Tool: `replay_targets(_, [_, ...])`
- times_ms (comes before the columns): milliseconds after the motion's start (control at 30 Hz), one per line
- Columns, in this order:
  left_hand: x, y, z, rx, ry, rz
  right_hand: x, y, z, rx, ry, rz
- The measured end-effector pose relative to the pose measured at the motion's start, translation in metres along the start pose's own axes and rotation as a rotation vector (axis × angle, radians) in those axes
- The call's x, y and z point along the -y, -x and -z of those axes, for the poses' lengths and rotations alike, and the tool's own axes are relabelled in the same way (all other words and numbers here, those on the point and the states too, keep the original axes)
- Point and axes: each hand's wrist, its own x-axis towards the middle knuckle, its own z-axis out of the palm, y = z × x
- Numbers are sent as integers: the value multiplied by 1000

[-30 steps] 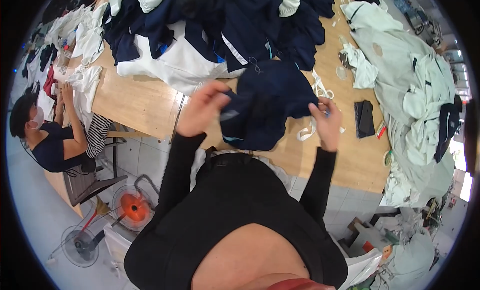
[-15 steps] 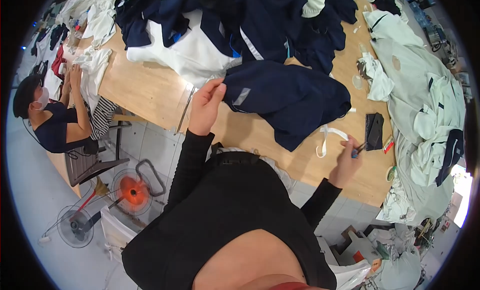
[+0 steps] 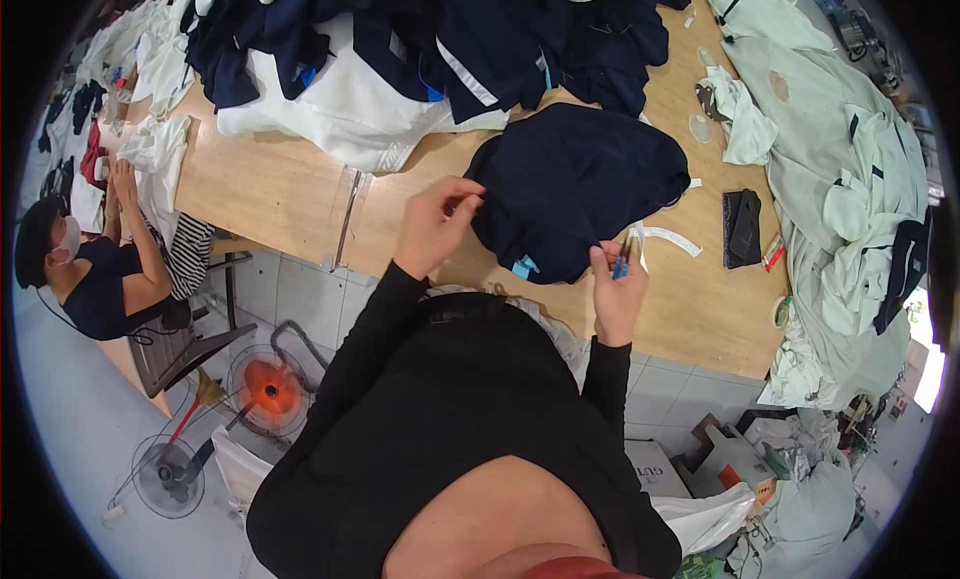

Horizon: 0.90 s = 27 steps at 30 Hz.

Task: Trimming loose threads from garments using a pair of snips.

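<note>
A dark navy garment (image 3: 580,184) lies on the wooden table (image 3: 270,189) in front of me. My left hand (image 3: 435,224) pinches its left edge. My right hand (image 3: 615,289) holds a small blue thread snipper (image 3: 622,259) against the garment's lower right edge. A small blue tag (image 3: 523,269) shows at the garment's bottom hem. A white fabric strip (image 3: 670,239) lies just right of the garment.
Heaps of navy and white clothes (image 3: 400,49) fill the table's far side, pale green garments (image 3: 850,169) the right end. A black pouch (image 3: 743,227) lies near them. A seated person (image 3: 95,269) works at the left. Two fans (image 3: 265,394) stand on the floor.
The garment was held up in both hands, then laid flat. My right hand swung out to the right, then came back to the garment's edge with the snipper.
</note>
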Motion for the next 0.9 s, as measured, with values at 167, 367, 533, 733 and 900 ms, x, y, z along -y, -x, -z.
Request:
replay_targets(167, [-10,0,-17,-183,-238,-237,5,-8,9,20,-84,-94])
replay_targets(367, [-12,-37,-76,-237,-683,-357,78,-2,-9,118,-727,-381])
replay_targets(533, [13,-51,-10,-362,-709,-406,97,8,29,134,-880,-174])
replay_targets(733, [-13,2,26,-331,57,24,66,1,41,81,-825,-215])
replay_targets(900, [-32,17,24,21,1128,306,69,-3,36,11,-1072,-483])
